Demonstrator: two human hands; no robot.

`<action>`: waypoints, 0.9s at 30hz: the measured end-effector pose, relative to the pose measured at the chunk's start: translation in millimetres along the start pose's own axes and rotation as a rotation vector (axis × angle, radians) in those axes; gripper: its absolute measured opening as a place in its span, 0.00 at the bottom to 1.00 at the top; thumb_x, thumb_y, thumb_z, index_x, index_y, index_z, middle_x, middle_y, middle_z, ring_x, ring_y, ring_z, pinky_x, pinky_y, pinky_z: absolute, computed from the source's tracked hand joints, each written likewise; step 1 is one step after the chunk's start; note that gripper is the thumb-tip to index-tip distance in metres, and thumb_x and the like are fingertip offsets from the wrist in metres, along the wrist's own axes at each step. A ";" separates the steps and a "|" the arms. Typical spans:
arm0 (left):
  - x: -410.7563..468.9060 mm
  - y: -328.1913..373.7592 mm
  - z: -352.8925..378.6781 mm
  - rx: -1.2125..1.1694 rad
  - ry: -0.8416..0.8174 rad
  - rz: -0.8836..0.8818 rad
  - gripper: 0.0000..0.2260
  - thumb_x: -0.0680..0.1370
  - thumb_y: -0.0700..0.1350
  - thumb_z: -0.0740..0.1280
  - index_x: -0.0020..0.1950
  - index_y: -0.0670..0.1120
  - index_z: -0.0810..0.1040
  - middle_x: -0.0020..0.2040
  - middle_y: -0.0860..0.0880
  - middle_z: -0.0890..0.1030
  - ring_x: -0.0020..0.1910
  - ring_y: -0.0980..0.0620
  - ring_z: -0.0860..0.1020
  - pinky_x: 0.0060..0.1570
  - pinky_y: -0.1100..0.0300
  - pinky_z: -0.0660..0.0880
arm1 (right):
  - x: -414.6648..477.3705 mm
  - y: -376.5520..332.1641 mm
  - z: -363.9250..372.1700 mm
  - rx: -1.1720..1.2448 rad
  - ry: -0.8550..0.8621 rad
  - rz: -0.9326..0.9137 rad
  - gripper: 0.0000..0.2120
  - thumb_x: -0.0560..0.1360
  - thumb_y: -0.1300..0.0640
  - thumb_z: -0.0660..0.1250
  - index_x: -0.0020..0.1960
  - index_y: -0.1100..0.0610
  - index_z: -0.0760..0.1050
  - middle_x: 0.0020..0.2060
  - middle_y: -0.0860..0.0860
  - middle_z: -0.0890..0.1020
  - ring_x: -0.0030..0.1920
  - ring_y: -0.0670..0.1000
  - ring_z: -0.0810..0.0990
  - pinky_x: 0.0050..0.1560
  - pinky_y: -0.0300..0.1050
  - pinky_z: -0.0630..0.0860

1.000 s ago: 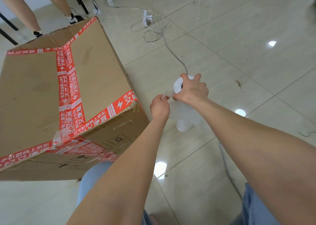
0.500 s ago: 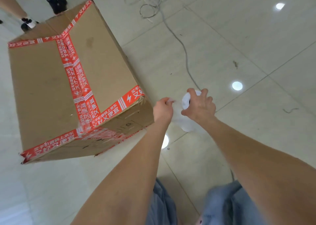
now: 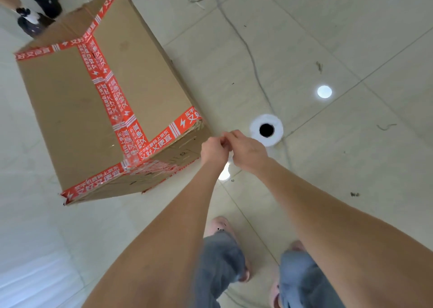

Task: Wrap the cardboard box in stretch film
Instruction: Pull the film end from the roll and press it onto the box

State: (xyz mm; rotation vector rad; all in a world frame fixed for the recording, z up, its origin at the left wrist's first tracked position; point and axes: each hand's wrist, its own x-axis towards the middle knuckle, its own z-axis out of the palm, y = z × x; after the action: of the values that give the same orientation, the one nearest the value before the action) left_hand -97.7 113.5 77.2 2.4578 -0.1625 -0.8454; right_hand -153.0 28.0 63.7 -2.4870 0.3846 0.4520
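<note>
Cardboard box [image 3: 70, 110], sealed with red printed tape [image 3: 118, 106], stands on the tiled floor [image 3: 351, 190] at ten o'clock from the hands. No film shows on any visible face, so wrapping is judged not yet begun. Stretch film roll [image 3: 277, 132] stands on end on the floor at two o'clock from the hands, just beside the right one, core hole facing up. This upright placement presumably lets film pay off sideways while leaving both hands free. Left hand [image 3: 214, 151] and right hand [image 3: 248, 150] meet, touching, between box and roll. The fingers of both are curled, their tips pressed together in a pinch at the twelve o'clock edge of the hands. The item pinched is judged to be the film end (clear material, not plainly resolved here). Both forearms reach out from six o'clock and converge, with the backs of the hands toward the camera. The two-handed pinch is judged to serve freeing or spreading the leading edge before it goes to the box. Also noted are a cable [image 3: 251, 56] running from twelve o'clock toward the roll, a possible snag, and another person's shoes [image 3: 49, 3] at eleven o'clock beyond the box.
</note>
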 end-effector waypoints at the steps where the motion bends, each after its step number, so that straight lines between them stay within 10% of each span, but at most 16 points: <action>1: -1.8 -2.6 -3.1 -0.012 0.006 0.009 0.09 0.76 0.36 0.61 0.43 0.39 0.81 0.43 0.41 0.83 0.47 0.42 0.80 0.41 0.60 0.71 | -1.0 -2.8 2.0 0.024 -0.036 0.015 0.27 0.75 0.65 0.58 0.72 0.52 0.63 0.63 0.51 0.72 0.53 0.57 0.78 0.43 0.46 0.69; 13: -22.6 -57.4 9.3 -0.094 0.153 -0.144 0.09 0.78 0.44 0.64 0.50 0.43 0.83 0.46 0.45 0.83 0.44 0.48 0.78 0.41 0.62 0.69 | -27.0 -11.5 47.8 0.066 0.266 0.285 0.16 0.74 0.61 0.66 0.60 0.56 0.68 0.57 0.54 0.70 0.52 0.55 0.74 0.44 0.46 0.72; 22: -5.6 -72.1 28.4 -0.334 0.239 -0.120 0.07 0.76 0.42 0.63 0.39 0.45 0.76 0.30 0.53 0.73 0.34 0.51 0.72 0.31 0.64 0.67 | -12.7 13.9 77.1 -0.129 0.077 0.209 0.35 0.69 0.44 0.71 0.71 0.53 0.62 0.66 0.50 0.68 0.65 0.55 0.67 0.60 0.49 0.67; 27: 25.8 -85.4 44.7 -0.496 0.312 -0.092 0.07 0.77 0.42 0.63 0.39 0.46 0.76 0.31 0.52 0.73 0.29 0.53 0.75 0.28 0.63 0.71 | 3.1 24.3 114.7 -0.189 0.095 0.317 0.21 0.73 0.50 0.66 0.63 0.54 0.65 0.59 0.53 0.74 0.60 0.56 0.73 0.57 0.50 0.66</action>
State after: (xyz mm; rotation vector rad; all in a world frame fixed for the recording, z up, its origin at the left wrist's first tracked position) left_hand -108.9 159.2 -10.8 2.0970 0.2470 -0.4553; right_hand -185.7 75.4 -38.5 -2.6447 0.8150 0.5173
